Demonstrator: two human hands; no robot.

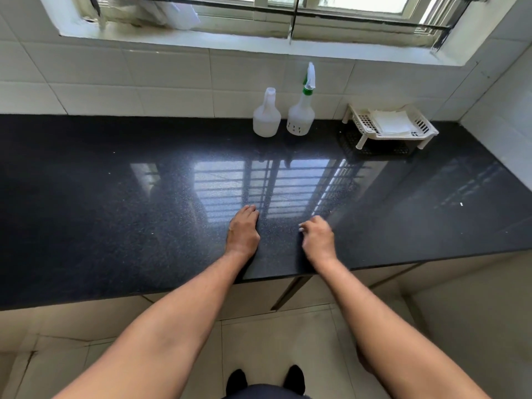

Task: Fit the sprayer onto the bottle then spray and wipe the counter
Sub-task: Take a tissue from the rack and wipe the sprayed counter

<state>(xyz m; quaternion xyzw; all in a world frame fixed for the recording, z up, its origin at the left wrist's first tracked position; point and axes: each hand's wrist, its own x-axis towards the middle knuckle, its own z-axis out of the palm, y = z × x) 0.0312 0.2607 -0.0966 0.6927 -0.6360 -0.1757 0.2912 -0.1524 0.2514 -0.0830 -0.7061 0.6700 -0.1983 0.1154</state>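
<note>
Two white plastic bottles stand upright against the tiled back wall of the black granite counter [115,197]. The left bottle [267,116] has an open neck with no sprayer. The right bottle [300,116] carries a white trigger sprayer [310,77] with a green collar. A folded white cloth [393,123] lies in a cream slotted tray [362,122] to their right. My left hand [243,230] rests flat on the counter near its front edge, holding nothing. My right hand [316,236], slightly blurred, hovers beside it with fingers curled and empty.
White wall tiles rise behind the counter, and a window sill [230,41] runs above them. A side wall [506,110] closes off the counter's right end. Cabinet fronts and a tiled floor lie below the front edge.
</note>
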